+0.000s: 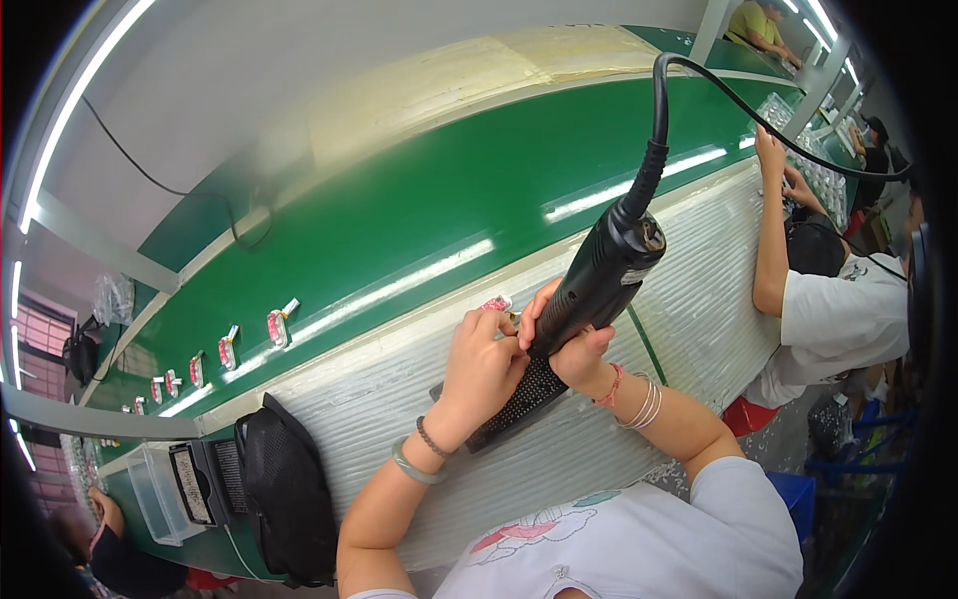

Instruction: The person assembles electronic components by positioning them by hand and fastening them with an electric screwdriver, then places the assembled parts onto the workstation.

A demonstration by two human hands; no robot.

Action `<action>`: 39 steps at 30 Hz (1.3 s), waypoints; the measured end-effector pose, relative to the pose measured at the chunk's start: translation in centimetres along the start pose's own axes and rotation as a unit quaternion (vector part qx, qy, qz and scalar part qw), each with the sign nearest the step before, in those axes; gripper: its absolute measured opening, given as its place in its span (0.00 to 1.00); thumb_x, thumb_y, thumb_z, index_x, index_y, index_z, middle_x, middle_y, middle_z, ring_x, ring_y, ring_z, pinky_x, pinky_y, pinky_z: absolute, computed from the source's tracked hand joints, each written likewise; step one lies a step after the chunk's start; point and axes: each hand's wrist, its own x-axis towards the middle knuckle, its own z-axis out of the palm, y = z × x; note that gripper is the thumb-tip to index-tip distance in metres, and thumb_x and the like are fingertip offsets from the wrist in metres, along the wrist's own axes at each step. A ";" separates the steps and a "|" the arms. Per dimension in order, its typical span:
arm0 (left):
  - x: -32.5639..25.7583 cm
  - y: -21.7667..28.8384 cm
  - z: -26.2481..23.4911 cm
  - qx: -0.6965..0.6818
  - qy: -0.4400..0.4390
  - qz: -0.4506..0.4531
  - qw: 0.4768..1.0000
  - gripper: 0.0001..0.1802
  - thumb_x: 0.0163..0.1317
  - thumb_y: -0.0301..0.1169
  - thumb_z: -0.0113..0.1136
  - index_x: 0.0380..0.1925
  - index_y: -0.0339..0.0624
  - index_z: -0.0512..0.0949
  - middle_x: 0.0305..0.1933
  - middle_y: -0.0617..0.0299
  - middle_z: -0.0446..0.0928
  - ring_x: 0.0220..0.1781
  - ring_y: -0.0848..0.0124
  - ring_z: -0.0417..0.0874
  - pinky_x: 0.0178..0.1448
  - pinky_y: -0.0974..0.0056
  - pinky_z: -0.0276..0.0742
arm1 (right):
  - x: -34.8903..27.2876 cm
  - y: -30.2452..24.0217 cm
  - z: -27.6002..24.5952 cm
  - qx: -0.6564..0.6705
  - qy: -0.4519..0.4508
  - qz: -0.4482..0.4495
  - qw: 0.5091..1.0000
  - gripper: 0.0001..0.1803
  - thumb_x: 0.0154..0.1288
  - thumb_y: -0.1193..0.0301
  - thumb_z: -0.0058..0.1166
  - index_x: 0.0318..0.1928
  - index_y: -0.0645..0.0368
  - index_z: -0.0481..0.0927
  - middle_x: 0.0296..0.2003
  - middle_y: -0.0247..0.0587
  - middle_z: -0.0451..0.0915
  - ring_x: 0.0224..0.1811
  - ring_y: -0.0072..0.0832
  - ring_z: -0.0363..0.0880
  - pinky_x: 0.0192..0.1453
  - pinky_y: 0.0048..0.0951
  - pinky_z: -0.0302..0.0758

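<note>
The right hand (pixel 582 354) is gripping the black driver (pixel 597 285), fingers and thumb curling round its body, and that driver is leaning over the dotted tray (pixel 529 397)! The left hand (pixel 486 364) is working just left of the driver, fingertips bunching, though I'm not able to tell what they're pinching. Farther left of the driver, red-and-white pieces (pixel 277 327) are lying on the green bench (pixel 419 225), while a co-worker (pixel 843 319) is sitting well to its right.
</note>
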 end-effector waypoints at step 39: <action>-0.1 -6.6 -2.2 -0.010 0.003 -0.068 0.998 0.12 0.42 0.31 0.67 0.27 0.39 0.79 0.30 0.56 0.73 0.36 0.58 0.73 0.42 0.58 0.71 | 6.8 2.7 4.8 0.052 -0.045 -0.085 0.994 0.47 0.45 0.26 0.43 0.31 0.67 0.72 0.18 0.36 0.72 0.20 0.19 0.72 0.22 0.19 0.67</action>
